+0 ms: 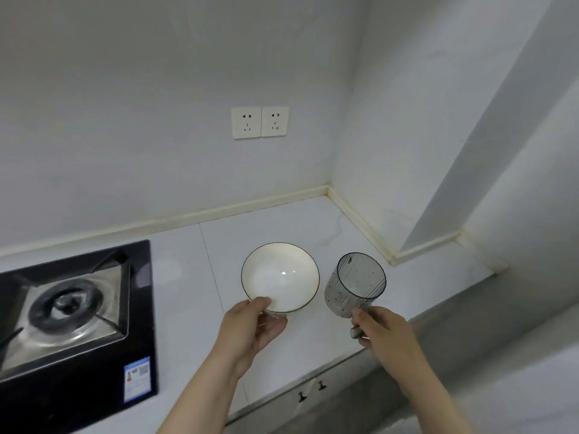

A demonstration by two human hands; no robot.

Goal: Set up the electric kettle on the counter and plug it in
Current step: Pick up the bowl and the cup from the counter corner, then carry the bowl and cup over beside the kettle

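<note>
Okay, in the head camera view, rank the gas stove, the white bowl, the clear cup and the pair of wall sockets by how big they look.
1. Gas stove, largest though cut off by the frame.
2. White bowl.
3. Clear cup.
4. Wall sockets, smallest-looking, but farther away, so their rank against the cup is unsure.

stove [75,311]: left side cut off by pic edge
sticker [137,379]: words too small to read
bowl [279,277]: near rim hidden under left hand [250,328]
arms: cut off at bottom
</note>
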